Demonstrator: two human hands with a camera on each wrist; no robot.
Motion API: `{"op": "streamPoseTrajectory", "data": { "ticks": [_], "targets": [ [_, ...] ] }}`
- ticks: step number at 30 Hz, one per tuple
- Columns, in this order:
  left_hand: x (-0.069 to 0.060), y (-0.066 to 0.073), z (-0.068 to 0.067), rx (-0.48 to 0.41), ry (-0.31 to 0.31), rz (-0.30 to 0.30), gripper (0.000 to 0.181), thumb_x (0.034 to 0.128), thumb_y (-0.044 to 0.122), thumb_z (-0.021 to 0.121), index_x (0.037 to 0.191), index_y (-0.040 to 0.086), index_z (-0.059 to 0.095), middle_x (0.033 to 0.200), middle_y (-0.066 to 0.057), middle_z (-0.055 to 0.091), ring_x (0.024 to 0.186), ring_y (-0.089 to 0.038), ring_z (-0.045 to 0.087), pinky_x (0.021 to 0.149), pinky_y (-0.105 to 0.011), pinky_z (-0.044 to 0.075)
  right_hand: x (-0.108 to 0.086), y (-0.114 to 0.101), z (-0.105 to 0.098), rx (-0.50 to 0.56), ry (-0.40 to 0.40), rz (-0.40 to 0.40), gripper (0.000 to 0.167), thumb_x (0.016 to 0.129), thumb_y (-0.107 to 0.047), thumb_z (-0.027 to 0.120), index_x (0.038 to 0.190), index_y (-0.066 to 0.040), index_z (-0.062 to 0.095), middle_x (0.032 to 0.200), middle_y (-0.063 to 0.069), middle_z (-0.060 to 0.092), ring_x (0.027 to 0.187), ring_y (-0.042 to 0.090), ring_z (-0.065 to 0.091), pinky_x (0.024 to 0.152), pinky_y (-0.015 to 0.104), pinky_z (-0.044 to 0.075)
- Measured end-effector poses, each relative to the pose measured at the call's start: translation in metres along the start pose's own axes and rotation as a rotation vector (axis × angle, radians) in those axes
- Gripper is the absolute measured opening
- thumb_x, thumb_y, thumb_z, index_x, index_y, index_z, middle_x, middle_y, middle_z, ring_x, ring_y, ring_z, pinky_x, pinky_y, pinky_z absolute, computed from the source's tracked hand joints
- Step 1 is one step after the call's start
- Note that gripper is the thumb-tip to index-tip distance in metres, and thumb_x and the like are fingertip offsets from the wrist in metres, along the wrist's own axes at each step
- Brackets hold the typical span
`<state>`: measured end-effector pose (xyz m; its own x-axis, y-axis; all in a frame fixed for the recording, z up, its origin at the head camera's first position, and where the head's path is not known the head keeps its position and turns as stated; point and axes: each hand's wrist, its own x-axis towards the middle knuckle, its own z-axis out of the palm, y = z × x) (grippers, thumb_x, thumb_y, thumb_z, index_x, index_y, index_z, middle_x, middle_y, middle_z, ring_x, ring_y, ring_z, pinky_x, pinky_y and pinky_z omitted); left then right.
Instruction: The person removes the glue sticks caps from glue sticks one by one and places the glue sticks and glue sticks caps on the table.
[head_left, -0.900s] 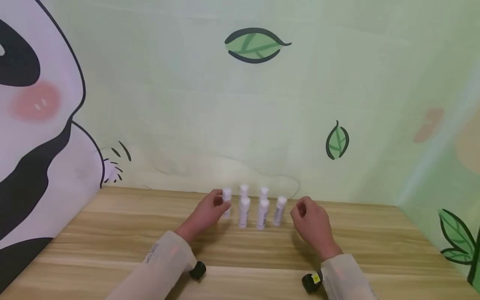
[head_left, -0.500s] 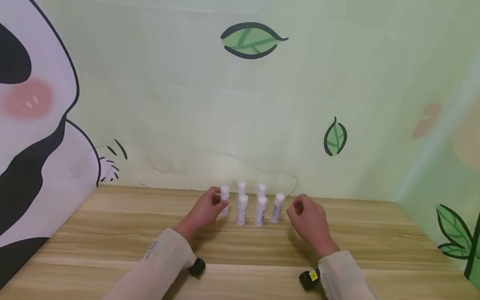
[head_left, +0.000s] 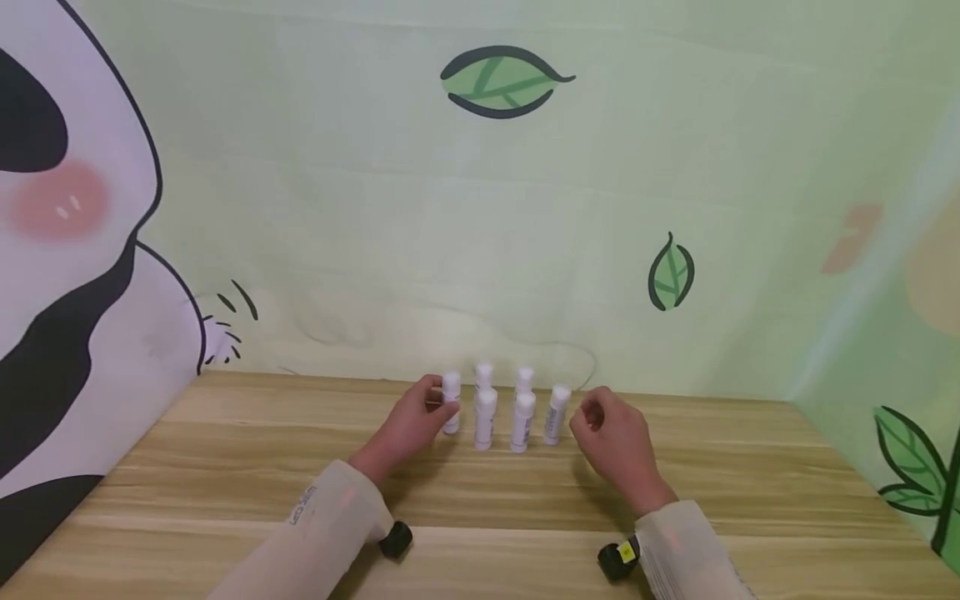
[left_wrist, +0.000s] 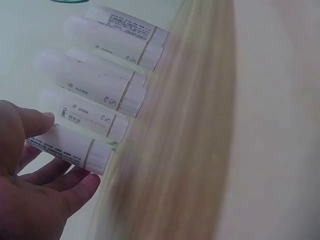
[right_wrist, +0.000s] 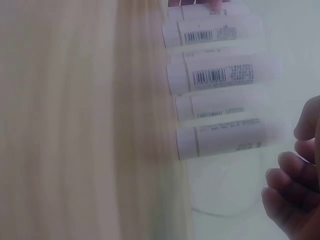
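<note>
Several white glue sticks stand upright in a small cluster on the wooden tabletop, in two rough rows. The leftmost glue stick (head_left: 451, 383) is between the thumb and fingers of my left hand (head_left: 410, 421), its base at the table. In the left wrist view the thumb presses the upper part of that glue stick (left_wrist: 75, 147). My right hand (head_left: 617, 442) hovers just right of the rightmost glue stick (head_left: 556, 415), apart from it. Its fingers are loosely curled around nothing. The right wrist view shows those fingertips (right_wrist: 277, 205) near the cap end of the closest glue stick (right_wrist: 225, 139).
Behind the cluster rises a pale green backdrop (head_left: 360, 208) with printed leaves and a panda, close to the table's back edge. The wooden table (head_left: 480, 492) stretches in front and to both sides. Dark wrist cameras (head_left: 396, 540) sit under both sleeves.
The head view has shifted slightly. My right hand has edged a little left toward the rightmost glue stick. My left hand keeps its hold, and the glue sticks stand as before.
</note>
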<state>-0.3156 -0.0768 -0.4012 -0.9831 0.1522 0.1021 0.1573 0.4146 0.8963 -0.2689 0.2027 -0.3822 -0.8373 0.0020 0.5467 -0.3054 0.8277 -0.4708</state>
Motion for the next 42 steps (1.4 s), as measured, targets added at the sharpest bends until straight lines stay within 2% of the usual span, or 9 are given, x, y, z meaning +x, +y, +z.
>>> {"op": "streamPoseTrajectory", "data": {
  "ticks": [5, 11, 18, 25, 30, 33, 38, 42],
  "targets": [
    [-0.007, 0.002, 0.001, -0.029, -0.001, 0.026, 0.034, 0.0958, 0.021, 0.061, 0.126, 0.01, 0.051, 0.119, -0.014, 0.062, 0.11, -0.028, 0.06, 0.085, -0.037, 0.053, -0.001, -0.004, 0.001, 0.105, 0.003, -0.012, 0.01, 0.084, -0.008, 0.063, 0.094, -0.008, 0.064, 0.079, 0.004, 0.064, 0.071, 0.015, 0.057, 0.065, 0.029, 0.049],
    [-0.017, 0.006, 0.003, -0.042, -0.004, 0.044, 0.032, 0.095, 0.023, 0.063, 0.124, 0.013, 0.053, 0.117, -0.012, 0.063, 0.109, -0.026, 0.06, 0.086, -0.038, 0.052, -0.004, -0.017, 0.003, 0.256, -0.032, -0.012, 0.014, 0.083, -0.008, 0.067, 0.097, -0.008, 0.066, 0.084, 0.002, 0.065, 0.077, 0.014, 0.059, 0.068, 0.03, 0.051],
    [-0.029, 0.013, 0.007, -0.079, -0.025, 0.125, 0.029, 0.0937, 0.017, 0.064, 0.12, 0.009, 0.055, 0.112, -0.014, 0.065, 0.107, -0.028, 0.062, 0.087, -0.039, 0.053, -0.008, -0.035, 0.005, 0.365, -0.09, 0.024, 0.019, 0.083, -0.006, 0.068, 0.102, -0.008, 0.067, 0.089, 0.002, 0.066, 0.081, 0.013, 0.058, 0.071, 0.025, 0.05],
    [-0.046, 0.018, 0.015, -0.072, -0.112, 0.137, 0.029, 0.0945, 0.021, 0.064, 0.12, 0.012, 0.054, 0.117, -0.013, 0.065, 0.111, -0.028, 0.062, 0.091, -0.042, 0.052, -0.015, -0.048, 0.007, 0.422, -0.146, 0.008, 0.022, 0.085, -0.01, 0.072, 0.106, -0.009, 0.067, 0.092, 0.001, 0.067, 0.082, 0.013, 0.06, 0.072, 0.027, 0.051],
    [-0.057, 0.022, 0.022, -0.089, -0.177, 0.178, 0.029, 0.0957, 0.022, 0.062, 0.122, 0.013, 0.054, 0.118, -0.012, 0.066, 0.112, -0.028, 0.062, 0.093, -0.044, 0.051, -0.021, -0.055, 0.008, 0.474, -0.168, -0.018, 0.024, 0.085, -0.014, 0.074, 0.107, -0.012, 0.067, 0.093, -0.001, 0.068, 0.082, 0.01, 0.06, 0.071, 0.027, 0.051],
    [-0.064, 0.025, 0.027, -0.101, -0.199, 0.199, 0.03, 0.0955, 0.022, 0.062, 0.123, 0.012, 0.054, 0.119, -0.013, 0.066, 0.112, -0.027, 0.062, 0.094, -0.044, 0.052, -0.026, -0.057, 0.008, 0.502, -0.173, -0.05, 0.024, 0.084, -0.016, 0.075, 0.107, -0.015, 0.067, 0.094, 0.002, 0.068, 0.082, 0.01, 0.06, 0.07, 0.026, 0.051],
    [-0.074, 0.031, 0.037, -0.136, -0.248, 0.225, 0.03, 0.0958, 0.02, 0.061, 0.124, 0.011, 0.053, 0.12, -0.013, 0.065, 0.112, -0.026, 0.062, 0.094, -0.04, 0.052, -0.035, -0.059, 0.009, 0.527, -0.166, -0.083, 0.029, 0.082, -0.02, 0.078, 0.109, -0.016, 0.066, 0.095, 0.002, 0.069, 0.084, 0.011, 0.06, 0.07, 0.025, 0.05],
    [-0.08, 0.033, 0.041, -0.156, -0.273, 0.242, 0.027, 0.0956, 0.019, 0.061, 0.121, 0.014, 0.055, 0.118, -0.009, 0.066, 0.11, -0.023, 0.063, 0.092, -0.031, 0.053, -0.04, -0.06, 0.008, 0.542, -0.169, -0.079, 0.033, 0.081, -0.024, 0.079, 0.11, -0.017, 0.067, 0.093, -0.003, 0.068, 0.085, 0.012, 0.061, 0.071, 0.025, 0.051]
  ]
}}
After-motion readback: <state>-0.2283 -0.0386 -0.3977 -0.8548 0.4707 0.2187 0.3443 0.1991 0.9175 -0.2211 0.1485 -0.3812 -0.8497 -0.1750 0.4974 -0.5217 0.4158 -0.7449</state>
